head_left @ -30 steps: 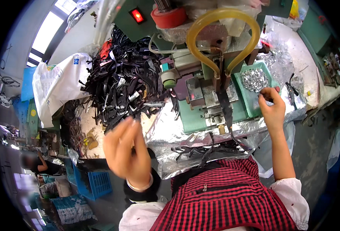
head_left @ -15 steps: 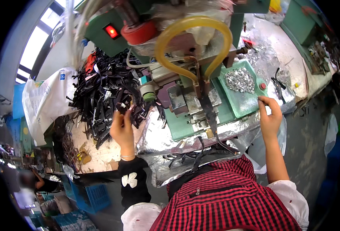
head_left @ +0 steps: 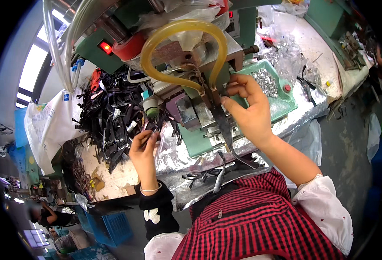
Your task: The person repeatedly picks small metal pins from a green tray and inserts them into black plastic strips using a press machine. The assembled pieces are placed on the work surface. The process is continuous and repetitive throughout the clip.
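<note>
My right hand (head_left: pixel 250 113) is at the middle of a green press-like machine (head_left: pixel 194 145), thumb and fingers curled toward each other beside its metal jaws (head_left: pixel 210 93). Whatever sits between those fingertips is too small to make out. A dark flat strip (head_left: pixel 222 123) runs down from the jaws toward my lap, passing next to my thumb. My left hand (head_left: pixel 142 151) is closed in a pinch at the near edge of a heap of black straps (head_left: pixel 113 115); what its fingertips hold, if anything, cannot be made out.
A yellow hose (head_left: pixel 145 54) loops above the jaws. Right of the machine, a green tray (head_left: pixel 284 106) holds small silvery metal pieces (head_left: pixel 264 82). More black straps (head_left: pixel 219 173) lie on foil at the table's front edge. A white sack (head_left: pixel 48 130) stands left; another person (head_left: pixel 48 214) is far left.
My right hand has moved left from the green tray's corner to the machine's jaws. My left hand has come slightly nearer and rightward from the strap heap. The view has shifted a little.
</note>
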### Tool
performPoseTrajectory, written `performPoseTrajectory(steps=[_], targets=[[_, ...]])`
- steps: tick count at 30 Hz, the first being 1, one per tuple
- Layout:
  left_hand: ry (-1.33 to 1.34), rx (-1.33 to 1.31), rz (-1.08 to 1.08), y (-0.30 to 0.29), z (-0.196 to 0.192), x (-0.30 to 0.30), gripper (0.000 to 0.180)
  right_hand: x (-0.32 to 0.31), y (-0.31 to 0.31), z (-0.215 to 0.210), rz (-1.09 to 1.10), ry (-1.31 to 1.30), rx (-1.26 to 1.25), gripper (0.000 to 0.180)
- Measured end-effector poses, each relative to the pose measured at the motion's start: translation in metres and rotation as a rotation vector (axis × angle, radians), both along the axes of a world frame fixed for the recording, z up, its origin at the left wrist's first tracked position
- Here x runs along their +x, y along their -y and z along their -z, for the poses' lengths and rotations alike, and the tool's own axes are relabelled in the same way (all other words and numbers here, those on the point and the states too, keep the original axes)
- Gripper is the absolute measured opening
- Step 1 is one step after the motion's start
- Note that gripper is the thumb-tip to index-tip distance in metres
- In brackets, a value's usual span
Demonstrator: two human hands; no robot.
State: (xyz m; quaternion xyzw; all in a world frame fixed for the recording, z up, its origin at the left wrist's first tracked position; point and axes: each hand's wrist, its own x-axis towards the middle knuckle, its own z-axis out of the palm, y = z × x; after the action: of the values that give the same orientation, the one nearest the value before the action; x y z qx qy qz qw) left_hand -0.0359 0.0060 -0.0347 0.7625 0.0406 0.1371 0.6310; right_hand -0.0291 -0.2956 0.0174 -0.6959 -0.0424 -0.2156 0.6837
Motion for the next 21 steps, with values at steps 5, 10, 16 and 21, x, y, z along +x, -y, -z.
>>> performPoseTrajectory(steps=[5,10,16,21], targets=[[0.534,0.177,0.159,0.081,-0.13,-0.022,0.044,-0.004,-0.005,-0.015,-0.082,-0.032,0.135,0.048],[0.491,0.08,-0.013,0.102,-0.149,-0.007,0.009,-0.02,-0.006,-0.037,-0.107,-0.102,0.143,0.059],[0.95,0.669,0.403,0.132,-0.084,-0.026,0.023,-0.023,0.057,-0.004,-0.01,-0.009,-0.389,0.037],[1.022,0.812,0.314,0.142,-0.058,-0.009,0.028,-0.032,0.103,0.069,0.197,0.048,-0.793,0.027]])
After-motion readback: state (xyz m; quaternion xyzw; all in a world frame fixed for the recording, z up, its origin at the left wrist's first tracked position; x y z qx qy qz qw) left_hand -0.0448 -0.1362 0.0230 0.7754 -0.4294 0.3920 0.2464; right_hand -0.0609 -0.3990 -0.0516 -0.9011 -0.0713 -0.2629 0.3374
